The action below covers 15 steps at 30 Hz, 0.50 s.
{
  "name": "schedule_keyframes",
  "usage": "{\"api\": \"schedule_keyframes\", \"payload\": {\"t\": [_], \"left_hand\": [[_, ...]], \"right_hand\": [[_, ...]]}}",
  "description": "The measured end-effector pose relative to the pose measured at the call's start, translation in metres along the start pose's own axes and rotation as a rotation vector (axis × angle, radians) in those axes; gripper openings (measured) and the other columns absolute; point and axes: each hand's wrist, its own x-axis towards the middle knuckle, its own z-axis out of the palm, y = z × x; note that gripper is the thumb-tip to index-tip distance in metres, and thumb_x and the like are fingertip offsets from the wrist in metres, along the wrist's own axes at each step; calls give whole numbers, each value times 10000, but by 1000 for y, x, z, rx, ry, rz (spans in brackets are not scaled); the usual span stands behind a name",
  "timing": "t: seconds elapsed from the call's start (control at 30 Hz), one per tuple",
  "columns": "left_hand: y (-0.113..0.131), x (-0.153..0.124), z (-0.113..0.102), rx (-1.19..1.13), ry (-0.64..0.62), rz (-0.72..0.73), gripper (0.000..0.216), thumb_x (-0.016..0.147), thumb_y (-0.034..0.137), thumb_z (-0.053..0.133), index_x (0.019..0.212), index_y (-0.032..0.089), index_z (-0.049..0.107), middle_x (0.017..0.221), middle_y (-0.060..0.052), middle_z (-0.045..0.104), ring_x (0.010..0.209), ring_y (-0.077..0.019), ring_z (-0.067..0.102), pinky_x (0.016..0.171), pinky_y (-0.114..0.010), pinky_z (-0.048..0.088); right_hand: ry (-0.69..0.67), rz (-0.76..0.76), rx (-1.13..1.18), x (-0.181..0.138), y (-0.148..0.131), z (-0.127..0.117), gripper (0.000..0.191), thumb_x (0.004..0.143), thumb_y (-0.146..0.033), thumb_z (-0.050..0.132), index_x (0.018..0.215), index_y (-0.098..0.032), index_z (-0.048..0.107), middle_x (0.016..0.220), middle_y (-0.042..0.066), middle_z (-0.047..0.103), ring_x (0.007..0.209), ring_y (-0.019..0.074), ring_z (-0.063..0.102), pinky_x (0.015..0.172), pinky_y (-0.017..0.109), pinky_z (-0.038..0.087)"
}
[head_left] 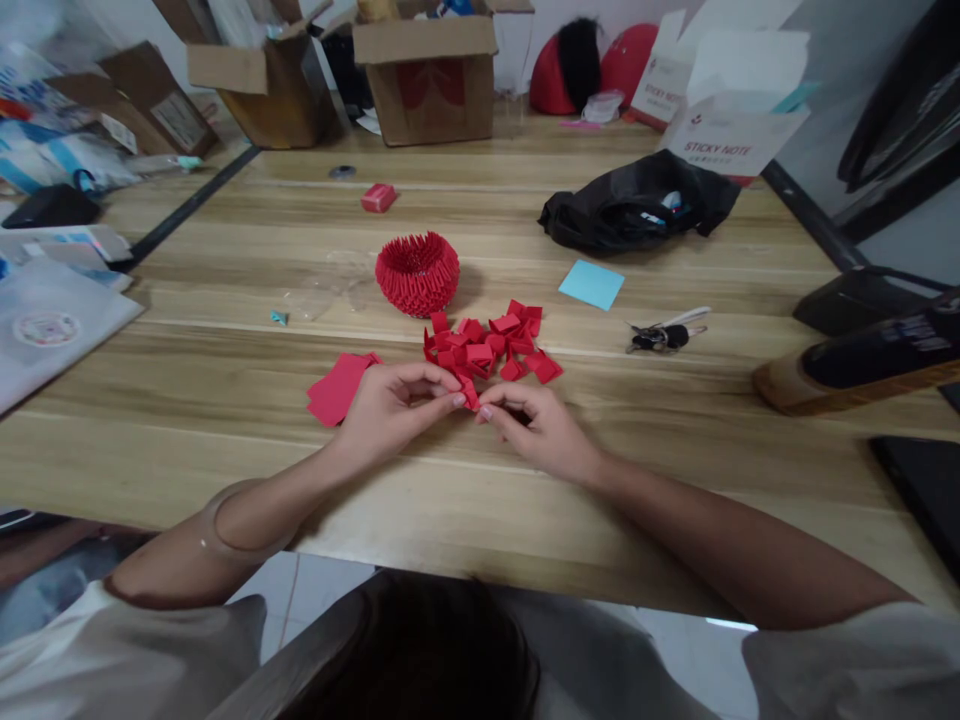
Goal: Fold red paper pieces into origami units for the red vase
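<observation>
My left hand (397,405) and my right hand (536,425) meet near the front of the table, each pinching a small folded red paper piece (469,390) between thumb and fingertips. Just beyond my fingers lies a loose pile of folded red paper pieces (480,352). Flat red paper slips (339,388) sit in a stack beside my left hand, partly covered by it. Behind the pile stands a round red bowl (417,280) built from many folded paper points.
A blue sticky note (592,285), a black plastic bag (641,205) and a bunch of keys (664,337) lie to the right. A bottle (862,360) rests at the right edge. A small red block (379,198) and cardboard boxes (427,90) are farther back.
</observation>
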Motion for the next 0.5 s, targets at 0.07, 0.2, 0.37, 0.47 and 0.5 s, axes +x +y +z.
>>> {"api": "schedule_keyframes", "payload": {"t": [0.07, 0.2, 0.37, 0.47, 0.5], "left_hand": [[0, 0, 1, -11, -2, -2, 110, 697, 198, 722, 748, 118, 667, 738, -46, 705, 670, -137, 658, 680, -258, 559], [1, -1, 1, -14, -21, -24, 110, 684, 188, 732, 738, 111, 674, 719, -43, 702, 655, -130, 652, 667, -242, 551], [1, -2, 1, -27, -79, -12, 80, 686, 160, 725, 738, 118, 680, 724, -40, 705, 656, -120, 645, 655, -219, 534], [1, -1, 0, 16, -122, -11, 53, 710, 163, 701, 730, 119, 678, 725, -47, 705, 661, -122, 640, 634, -215, 520], [1, -1, -1, 35, -138, -7, 53, 718, 167, 694, 720, 118, 675, 719, -50, 702, 658, -123, 637, 627, -215, 515]], "right_hand": [[3, 5, 8, 0, -1, 0, 104, 841, -180, 503, 808, -167, 600, 724, -5, 594, 586, 86, 506, 565, 216, 411], [1, 20, 20, 1, -3, 0, 93, 830, -192, 534, 771, -156, 596, 670, -19, 558, 566, 81, 475, 545, 210, 376], [-3, 21, -9, 0, -3, -1, 99, 822, -195, 546, 749, -153, 600, 634, -26, 525, 561, 83, 442, 528, 209, 340], [-9, 19, -29, -1, -4, -2, 108, 819, -186, 543, 742, -151, 610, 639, -18, 537, 575, 88, 452, 535, 210, 341], [-13, 20, -36, -1, -4, -2, 110, 818, -188, 543, 739, -152, 611, 636, -17, 536, 576, 89, 452, 534, 210, 340]]}}
